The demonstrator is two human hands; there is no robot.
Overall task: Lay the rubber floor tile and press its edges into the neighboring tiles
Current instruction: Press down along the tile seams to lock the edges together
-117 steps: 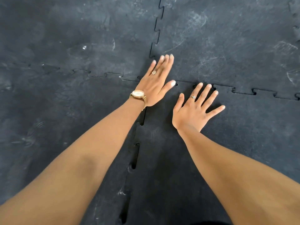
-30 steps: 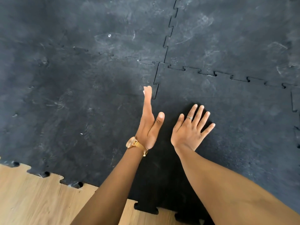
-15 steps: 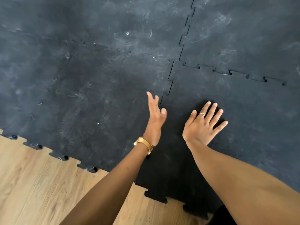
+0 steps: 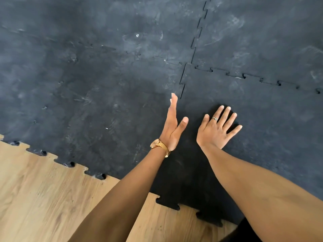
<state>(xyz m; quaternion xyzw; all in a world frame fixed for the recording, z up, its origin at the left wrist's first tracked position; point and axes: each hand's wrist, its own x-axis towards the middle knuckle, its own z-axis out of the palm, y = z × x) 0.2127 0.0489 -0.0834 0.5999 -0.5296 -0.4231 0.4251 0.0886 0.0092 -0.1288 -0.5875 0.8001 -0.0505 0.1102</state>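
Observation:
A darker black rubber floor tile (image 4: 262, 123) with jigsaw edges lies at lower right, locked against dusty black neighboring tiles (image 4: 104, 95) to its left and behind it. My right hand (image 4: 216, 130) rests flat on this tile, fingers spread, a ring on one finger. My left hand (image 4: 172, 126), with a gold watch at the wrist, is turned on its edge with fingers straight, over the left seam (image 4: 181, 86) between the tile and its left neighbor. Whether its edge touches the rubber is unclear.
Light wooden floor (image 4: 43, 198) is bare at lower left and along the bottom, where the tiles' toothed outer edges (image 4: 167, 203) end. More black tiles (image 4: 262, 32) with a visible jigsaw seam cover the far side.
The view has shifted right and back, showing wooden floor. My left hand has gone from flat on the corner joint to standing on its edge lower along the left seam. My right hand stays flat.

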